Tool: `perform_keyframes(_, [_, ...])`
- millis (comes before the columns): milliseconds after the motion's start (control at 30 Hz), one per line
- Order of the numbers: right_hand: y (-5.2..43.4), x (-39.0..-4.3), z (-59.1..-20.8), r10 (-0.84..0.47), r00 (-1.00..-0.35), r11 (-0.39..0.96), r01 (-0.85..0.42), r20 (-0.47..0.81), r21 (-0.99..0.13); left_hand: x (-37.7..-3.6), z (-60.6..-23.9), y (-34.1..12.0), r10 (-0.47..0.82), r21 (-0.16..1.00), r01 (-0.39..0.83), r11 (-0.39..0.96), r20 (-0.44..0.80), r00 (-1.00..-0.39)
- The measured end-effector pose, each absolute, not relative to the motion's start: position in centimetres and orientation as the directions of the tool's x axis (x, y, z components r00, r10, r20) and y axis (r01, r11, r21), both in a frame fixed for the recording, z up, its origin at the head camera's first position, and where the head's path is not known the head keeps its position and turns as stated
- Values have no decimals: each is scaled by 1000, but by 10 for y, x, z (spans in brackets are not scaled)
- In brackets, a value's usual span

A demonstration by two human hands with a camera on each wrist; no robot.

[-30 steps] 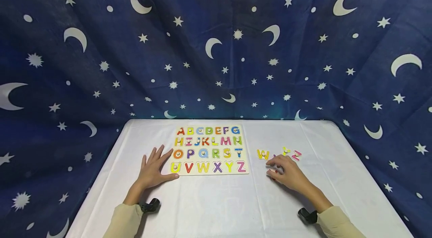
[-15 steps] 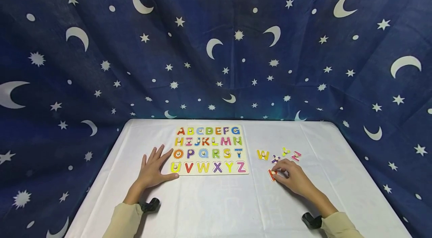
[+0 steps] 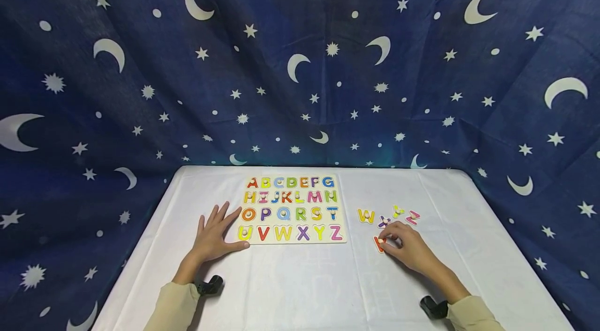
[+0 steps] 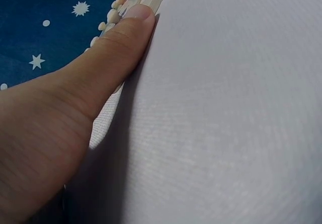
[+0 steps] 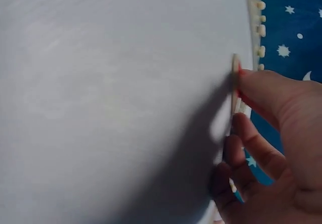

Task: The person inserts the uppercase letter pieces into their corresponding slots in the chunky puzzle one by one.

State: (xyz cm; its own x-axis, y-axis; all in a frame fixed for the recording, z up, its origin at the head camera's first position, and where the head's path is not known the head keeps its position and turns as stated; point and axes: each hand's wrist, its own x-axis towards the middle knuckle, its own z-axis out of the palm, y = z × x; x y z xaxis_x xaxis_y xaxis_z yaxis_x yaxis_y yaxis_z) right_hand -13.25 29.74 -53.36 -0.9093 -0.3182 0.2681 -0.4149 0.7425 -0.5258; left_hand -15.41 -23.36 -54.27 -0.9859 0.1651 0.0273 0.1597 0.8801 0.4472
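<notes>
My left hand lies with fingers spread at the left edge of a wooden alphabet puzzle board, its thumb on the near corner by the U. In the left wrist view the thumb touches the board's edge. To the right of the board, my right hand pinches the red letter V piece at its knob between thumb and index finger. The right wrist view shows that piece edge-on, close over the cloth. Rows A to T and the U hold knobbed pieces; the V to Z places show printed letters without knobs.
Beyond the right hand lie a yellow W piece, a purple X piece, a yellow Y piece and a pink Z piece. A white cloth covers the table, with a dark starry curtain behind it.
The right hand has drawn back slightly to the right, uncovering the X and V pieces, and its thumb and index finger have closed on the V's knob. The left hand stays put.
</notes>
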Motion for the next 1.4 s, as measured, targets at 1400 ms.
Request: perform_keyframes(1400, [13, -186, -515, -531, -823, 696, -560, 204, -450, -155, -542, -235, 169, 444, 166, 881, 32, -985])
